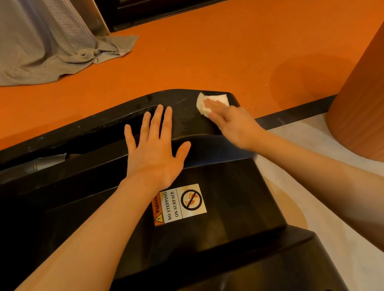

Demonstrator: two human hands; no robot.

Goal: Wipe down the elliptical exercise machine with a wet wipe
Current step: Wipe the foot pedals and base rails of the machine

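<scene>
R hand (230,119) presses wet wipe (212,104) under straight fingers, far R end of elliptical's black rear shroud (181,103). Shroud's long axis runs leftward from wipe; unwiped stretch likely that way. L hand (155,149) flat, fingers spread, bracing just left, nothing held.

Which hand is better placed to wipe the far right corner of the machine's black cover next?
Right. The right hand already presses the wet wipe onto that corner of the black cover. The left hand lies flat with spread fingers, holding nothing, bracing farther left.
</scene>
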